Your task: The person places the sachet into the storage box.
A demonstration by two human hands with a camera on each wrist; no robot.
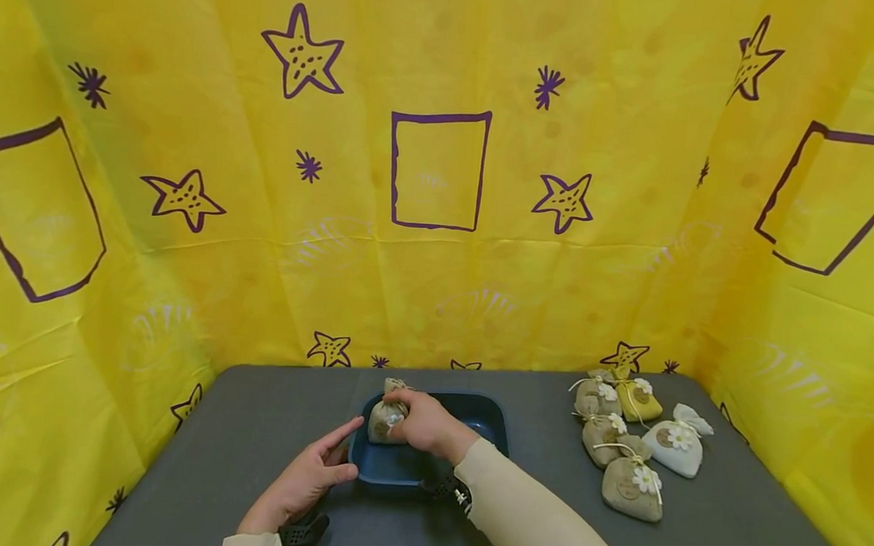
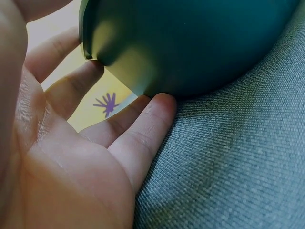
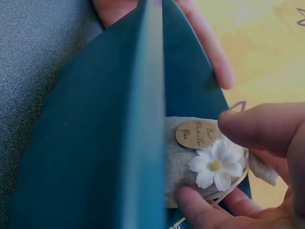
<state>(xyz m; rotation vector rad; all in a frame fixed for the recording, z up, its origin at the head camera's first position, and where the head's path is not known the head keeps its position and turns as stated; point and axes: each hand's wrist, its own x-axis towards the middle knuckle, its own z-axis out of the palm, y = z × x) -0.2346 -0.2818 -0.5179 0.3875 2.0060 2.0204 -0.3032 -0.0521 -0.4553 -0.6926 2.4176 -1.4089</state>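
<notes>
A beige sachet with a white flower and a round paper tag stands in the left part of a dark blue plastic basin. My right hand grips this sachet near its tied neck; in the right wrist view, thumb and fingers lie on either side of the flower. My left hand touches the basin's left side with its fingers fairly straight. Seen from the left wrist, the fingertips rest against the basin's outer wall.
To the right on the grey tabletop lie several more sachets: beige ones, a yellow one and a white one. A yellow curtain with purple drawings surrounds the table at the back and sides.
</notes>
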